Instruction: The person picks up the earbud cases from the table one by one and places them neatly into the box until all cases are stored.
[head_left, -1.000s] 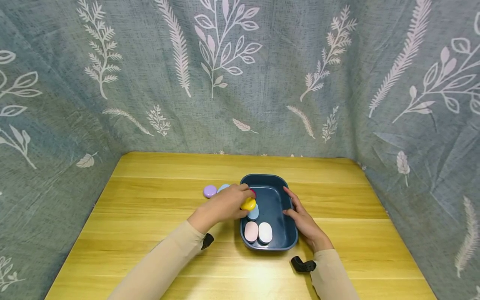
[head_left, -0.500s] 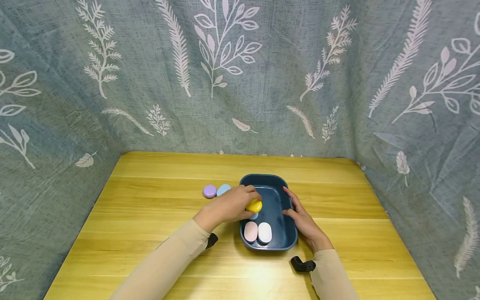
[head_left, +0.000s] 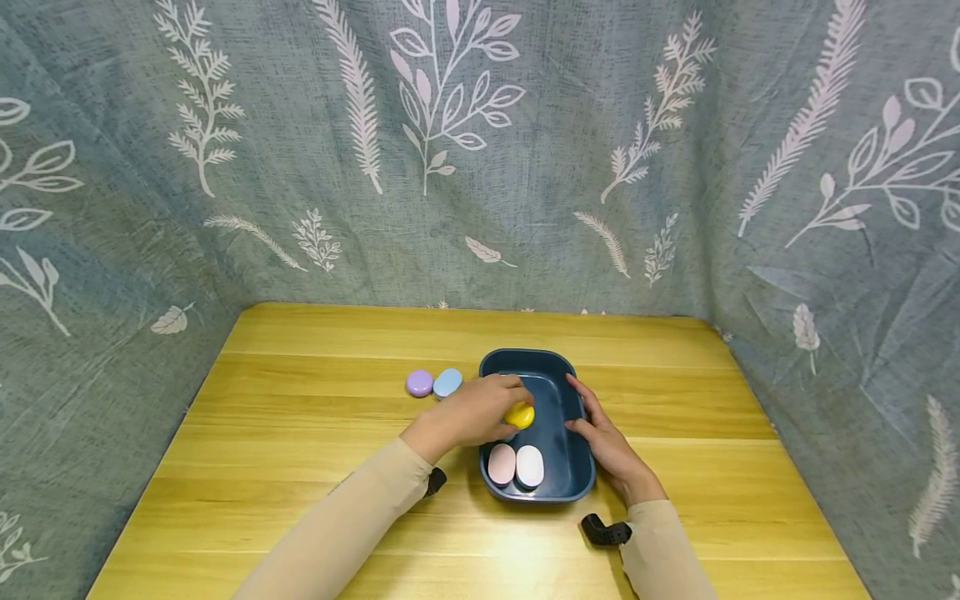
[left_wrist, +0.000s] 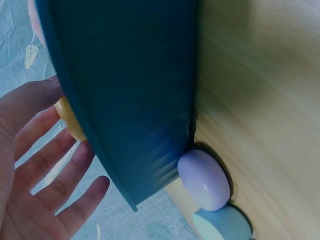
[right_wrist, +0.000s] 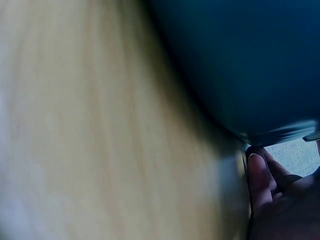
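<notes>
the left hand [head_left: 477,410] pinches a glossy yellow rounded piece [head_left: 521,417] over a dark-blue rounded-rectangular plastic-looking tub [head_left: 528,360]; the right hand [head_left: 615,448] rests relaxed fingers on the tub. a slack pinch could drop the piece, knocking the pale pink oval block [head_left: 502,464].

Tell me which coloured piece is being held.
The yellow piece, held by the left hand; the pink piece and white piece lie in the tray, the purple piece on the table.

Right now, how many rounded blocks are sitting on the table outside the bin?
2: a purple block and a light blue block beside it, both left of the bin. Others may be hidden under the left arm.
</notes>
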